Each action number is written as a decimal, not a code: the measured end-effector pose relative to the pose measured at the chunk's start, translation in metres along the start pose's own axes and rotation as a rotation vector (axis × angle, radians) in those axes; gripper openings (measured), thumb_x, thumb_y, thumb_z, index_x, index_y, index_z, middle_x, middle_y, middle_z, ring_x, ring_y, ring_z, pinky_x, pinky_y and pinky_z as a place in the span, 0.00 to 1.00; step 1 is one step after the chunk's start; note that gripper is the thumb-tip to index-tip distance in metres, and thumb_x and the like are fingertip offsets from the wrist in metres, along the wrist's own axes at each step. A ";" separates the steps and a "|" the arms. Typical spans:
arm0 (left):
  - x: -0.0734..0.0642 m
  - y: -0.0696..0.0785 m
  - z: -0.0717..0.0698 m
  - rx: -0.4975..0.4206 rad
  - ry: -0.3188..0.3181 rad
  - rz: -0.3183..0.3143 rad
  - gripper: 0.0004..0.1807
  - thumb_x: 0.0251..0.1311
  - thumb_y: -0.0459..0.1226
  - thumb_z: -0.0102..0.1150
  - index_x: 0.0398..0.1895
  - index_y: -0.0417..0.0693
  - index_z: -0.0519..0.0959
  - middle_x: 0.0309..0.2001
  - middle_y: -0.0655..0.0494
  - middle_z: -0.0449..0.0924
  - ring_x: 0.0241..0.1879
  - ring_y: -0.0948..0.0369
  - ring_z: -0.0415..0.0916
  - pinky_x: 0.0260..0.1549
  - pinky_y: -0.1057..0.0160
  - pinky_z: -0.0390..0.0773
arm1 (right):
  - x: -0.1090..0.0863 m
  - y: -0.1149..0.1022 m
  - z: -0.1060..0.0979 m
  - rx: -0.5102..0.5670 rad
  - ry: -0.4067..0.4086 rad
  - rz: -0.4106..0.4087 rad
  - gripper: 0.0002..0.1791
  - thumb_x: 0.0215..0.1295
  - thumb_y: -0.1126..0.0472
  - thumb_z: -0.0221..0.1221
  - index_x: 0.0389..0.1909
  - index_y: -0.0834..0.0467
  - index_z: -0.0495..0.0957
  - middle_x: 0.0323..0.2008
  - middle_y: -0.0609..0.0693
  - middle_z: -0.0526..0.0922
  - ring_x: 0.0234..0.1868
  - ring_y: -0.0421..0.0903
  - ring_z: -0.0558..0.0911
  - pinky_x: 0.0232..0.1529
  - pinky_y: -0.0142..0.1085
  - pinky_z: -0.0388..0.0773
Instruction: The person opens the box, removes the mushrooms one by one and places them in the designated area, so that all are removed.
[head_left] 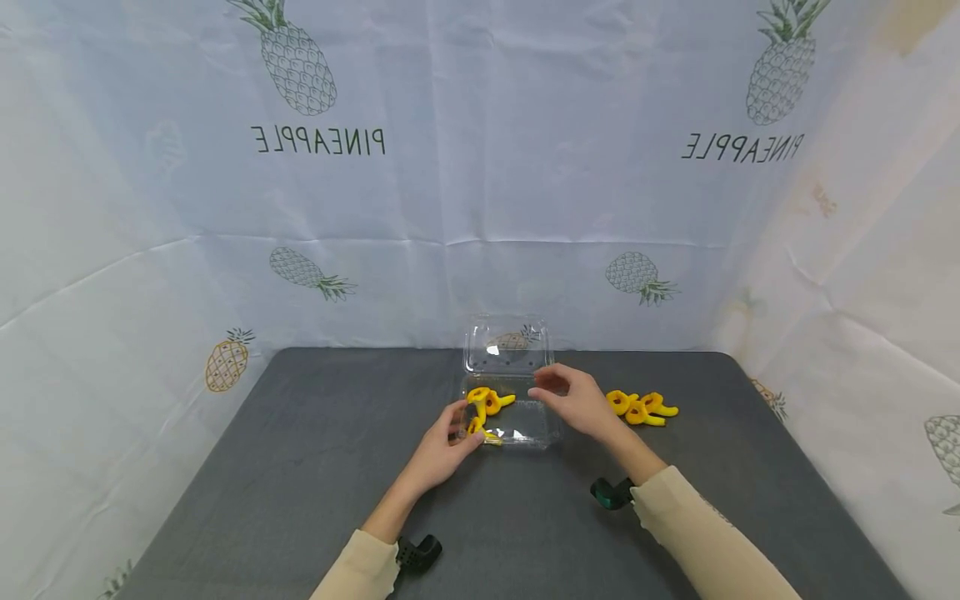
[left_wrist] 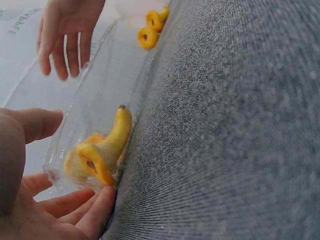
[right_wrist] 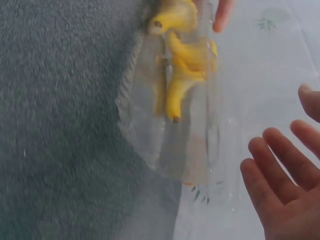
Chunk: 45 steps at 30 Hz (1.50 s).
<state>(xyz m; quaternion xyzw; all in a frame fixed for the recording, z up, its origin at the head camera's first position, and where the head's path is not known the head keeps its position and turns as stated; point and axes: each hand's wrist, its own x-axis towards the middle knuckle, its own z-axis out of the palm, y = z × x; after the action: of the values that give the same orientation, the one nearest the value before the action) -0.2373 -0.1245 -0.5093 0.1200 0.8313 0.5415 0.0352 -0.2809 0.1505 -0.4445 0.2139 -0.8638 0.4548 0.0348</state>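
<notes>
In the head view a clear plastic clamshell box (head_left: 525,429) stands on the table, its lid (head_left: 508,350) raised at the back. Several yellow, trumpet-shaped mushrooms like chanterelles (head_left: 495,402) lie in its left part. My left hand (head_left: 442,446) is at the box's left front corner, its fingers touching the outside of the wall in the left wrist view and its thumb (left_wrist: 44,124) near the rim. Over the right side of the box hovers my right hand (head_left: 577,402), holding nothing. Its fingers (right_wrist: 280,167) are loosely spread in the right wrist view.
Three more yellow mushrooms (head_left: 637,408) sit in a cluster on the dark grey table (head_left: 337,467), to the right of the box. A white cloth (head_left: 480,183) printed with pineapples hangs behind the table and along its sides.
</notes>
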 end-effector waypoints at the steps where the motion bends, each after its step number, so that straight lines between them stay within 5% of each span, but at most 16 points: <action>1: 0.000 0.000 0.000 -0.001 -0.001 0.001 0.39 0.71 0.48 0.61 0.77 0.44 0.59 0.71 0.36 0.64 0.66 0.41 0.69 0.62 0.43 0.75 | 0.001 0.000 0.003 -0.005 -0.009 -0.002 0.22 0.70 0.52 0.66 0.58 0.60 0.80 0.53 0.58 0.84 0.52 0.54 0.83 0.55 0.51 0.81; 21: -0.002 -0.004 -0.003 -0.004 0.003 0.031 0.39 0.71 0.50 0.62 0.77 0.42 0.59 0.69 0.35 0.66 0.65 0.41 0.70 0.60 0.42 0.76 | 0.012 -0.003 0.044 0.009 -0.201 -0.035 0.23 0.72 0.51 0.64 0.58 0.63 0.80 0.47 0.50 0.85 0.47 0.46 0.83 0.51 0.45 0.83; 31: -0.001 -0.003 -0.002 -0.005 -0.002 0.028 0.39 0.71 0.49 0.61 0.77 0.43 0.58 0.70 0.34 0.65 0.65 0.40 0.70 0.60 0.43 0.76 | 0.018 -0.008 0.055 0.004 -0.284 -0.045 0.23 0.72 0.52 0.63 0.60 0.63 0.79 0.49 0.54 0.85 0.47 0.46 0.84 0.48 0.43 0.83; 45: -0.001 -0.004 -0.003 -0.016 -0.021 0.038 0.39 0.71 0.48 0.61 0.78 0.43 0.58 0.70 0.35 0.64 0.67 0.40 0.68 0.61 0.43 0.75 | 0.031 -0.008 0.072 0.003 -0.375 0.004 0.21 0.71 0.53 0.64 0.58 0.62 0.80 0.44 0.47 0.85 0.43 0.43 0.83 0.43 0.39 0.83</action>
<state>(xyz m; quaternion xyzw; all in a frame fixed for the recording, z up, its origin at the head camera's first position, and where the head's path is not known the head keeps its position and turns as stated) -0.2378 -0.1288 -0.5118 0.1412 0.8240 0.5476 0.0347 -0.2958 0.0786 -0.4720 0.2934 -0.8550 0.4081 -0.1282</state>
